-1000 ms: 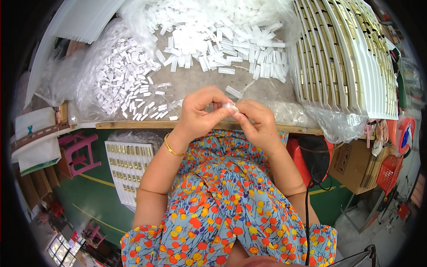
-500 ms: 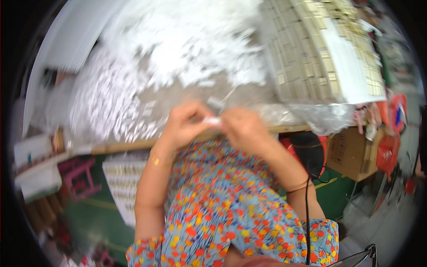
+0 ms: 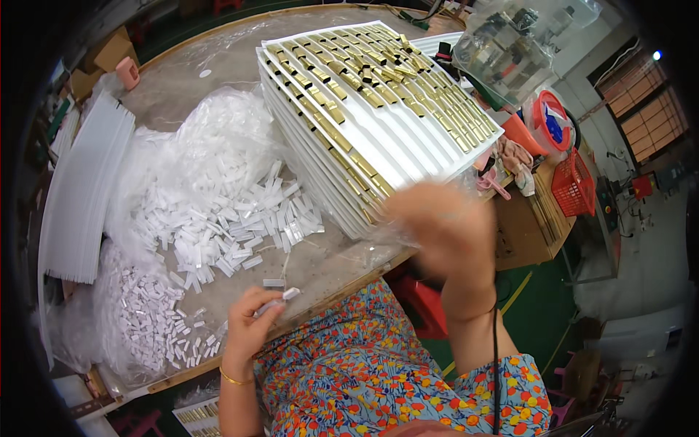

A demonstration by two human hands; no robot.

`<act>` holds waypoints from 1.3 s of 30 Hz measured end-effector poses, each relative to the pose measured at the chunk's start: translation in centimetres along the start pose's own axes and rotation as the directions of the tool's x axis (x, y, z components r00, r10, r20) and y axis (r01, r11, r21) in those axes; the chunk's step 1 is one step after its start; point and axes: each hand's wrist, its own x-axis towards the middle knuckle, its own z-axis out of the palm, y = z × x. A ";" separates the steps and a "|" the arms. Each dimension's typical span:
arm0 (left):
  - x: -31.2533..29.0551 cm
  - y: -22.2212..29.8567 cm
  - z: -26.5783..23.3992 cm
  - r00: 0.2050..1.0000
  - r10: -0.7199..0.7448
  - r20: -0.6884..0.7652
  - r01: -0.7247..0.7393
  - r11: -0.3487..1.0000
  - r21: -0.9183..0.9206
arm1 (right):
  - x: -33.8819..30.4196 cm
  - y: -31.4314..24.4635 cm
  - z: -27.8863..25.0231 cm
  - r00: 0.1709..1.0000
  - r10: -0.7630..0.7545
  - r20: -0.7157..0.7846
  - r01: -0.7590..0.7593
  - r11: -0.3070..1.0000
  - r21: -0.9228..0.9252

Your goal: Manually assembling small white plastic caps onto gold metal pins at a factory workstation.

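My left hand [image 3: 251, 320] is at the table's front edge, its thumb and index finger closed on a small white plastic piece [image 3: 291, 293]. A flat translucent white strip [image 3: 274, 282] lies on the table just beyond its fingertips. My right hand [image 3: 448, 226] is raised at the near corner of a stack of white trays [image 3: 408, 149]. Motion smears its fingers, so whether it holds anything cannot be made out. Rows of small gold-coloured rectangular pieces [image 3: 328, 109] lie in the grooves of the top tray, with several bare grooves near my right hand.
A heap of translucent strips [image 3: 218, 218] under clear plastic film covers the table's middle. Small white pieces [image 3: 145, 313] are piled at the left front, beside a stack of white sheets [image 3: 84, 197]. A red basket [image 3: 573, 183] and a cardboard box [image 3: 524, 226] stand at the right.
My hands, together before, are now apart: the right has moved right to the tray stack, while the left keeps a small white piece. The view has swung right, showing more of the trays.
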 end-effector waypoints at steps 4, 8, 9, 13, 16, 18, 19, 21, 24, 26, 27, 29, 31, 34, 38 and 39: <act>-0.2 -0.6 1.1 0.890 -0.442 -0.114 0.330 0.795 -0.508 | 4.6 10.9 -3.1 0.924 0.325 -0.201 -0.377 0.859 -0.346; 0.4 -0.8 2.8 0.820 -0.554 -0.146 0.343 0.678 -0.650 | 5.4 16.9 -1.2 0.863 0.499 0.078 -0.347 0.698 -0.627; 0.4 -1.3 2.7 0.827 -0.548 -0.126 0.336 0.661 -0.671 | 5.6 17.8 -0.8 0.867 0.492 0.082 -0.316 0.668 -0.674; 1.6 -2.5 3.1 0.852 -0.522 -0.044 0.309 0.569 -0.762 | 7.0 16.6 -2.8 0.788 0.602 0.129 -0.307 0.565 -0.766; 1.0 -2.4 3.2 0.826 -0.560 -0.057 0.298 0.522 -0.799 | 7.5 17.6 -1.4 0.853 0.482 0.201 -0.178 0.629 -0.757; 0.3 -2.7 2.8 0.829 -0.555 -0.067 0.285 0.523 -0.803 | 7.8 17.2 -0.9 0.843 0.492 0.216 -0.165 0.619 -0.768; 0.2 -2.5 2.6 0.816 -0.573 -0.074 0.280 0.504 -0.817 | 7.7 17.2 -0.8 0.859 0.481 0.177 -0.163 0.584 -0.795; 0.0 -2.5 2.5 0.798 -0.597 -0.083 0.274 0.482 -0.832 | 7.1 16.0 -1.0 0.863 0.486 0.136 -0.223 0.609 -0.762; -0.3 -2.7 2.1 0.771 -0.623 -0.135 0.311 0.552 -0.773 | 4.9 10.3 -0.2 0.908 0.398 -0.128 -0.417 0.886 -0.203; -0.6 -3.3 2.0 0.816 -0.559 -0.148 0.252 0.574 -0.779 | 2.8 3.6 1.5 0.956 0.291 0.020 -0.291 0.944 0.157; -0.3 -3.3 2.0 0.824 -0.554 -0.123 0.266 0.569 -0.778 | 1.7 1.5 2.8 0.988 0.072 0.135 -0.119 0.918 0.378; -1.4 -4.3 1.9 0.811 -0.557 -0.179 0.210 0.563 -0.800 | 1.2 -2.1 7.4 0.876 -0.108 0.470 -0.073 0.934 0.350; -1.0 -4.1 2.0 0.811 -0.558 -0.176 0.221 0.572 -0.790 | -1.3 -2.3 11.7 0.877 0.068 0.476 -0.288 0.867 0.407; -1.0 -3.6 2.1 0.812 -0.543 -0.215 0.231 0.637 -0.736 | -3.3 -0.3 16.0 0.848 0.201 0.490 -0.443 0.776 0.449; -1.4 -3.4 1.7 0.840 -0.495 -0.222 0.264 0.731 -0.630 | -3.8 -0.1 17.6 0.830 0.188 0.524 -0.467 0.749 0.470; -1.6 -3.4 1.5 0.839 -0.498 -0.219 0.267 0.727 -0.632 | -3.9 0.0 17.8 0.865 0.127 0.485 -0.386 0.786 0.482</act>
